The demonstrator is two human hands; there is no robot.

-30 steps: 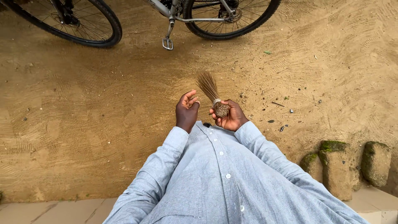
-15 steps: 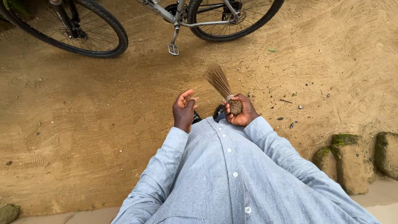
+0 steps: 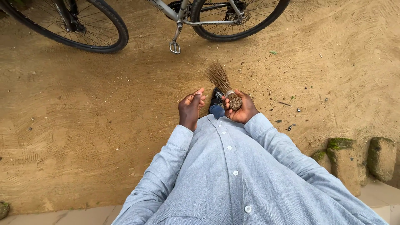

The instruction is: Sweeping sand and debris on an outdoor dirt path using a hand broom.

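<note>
Bicycle (image 3: 179, 16) beyond hands, right hand (image 3: 241, 109) gripping broom bundle (image 3: 223, 85), left hand (image 3: 190, 109) loosely curled, empty.

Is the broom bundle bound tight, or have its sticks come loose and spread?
Bound at the base: a pale band wraps the broom bundle just above the right hand gripping its butt end. The free tips fan out toward the bicycle.

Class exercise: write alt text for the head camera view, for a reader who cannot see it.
Seen from above, a person in a pale blue shirt holds a bound bundle of thin broom sticks in the right hand, with the left hand raised beside it. They stand on sandy ground near a parked bicycle and mossy stones.
</note>
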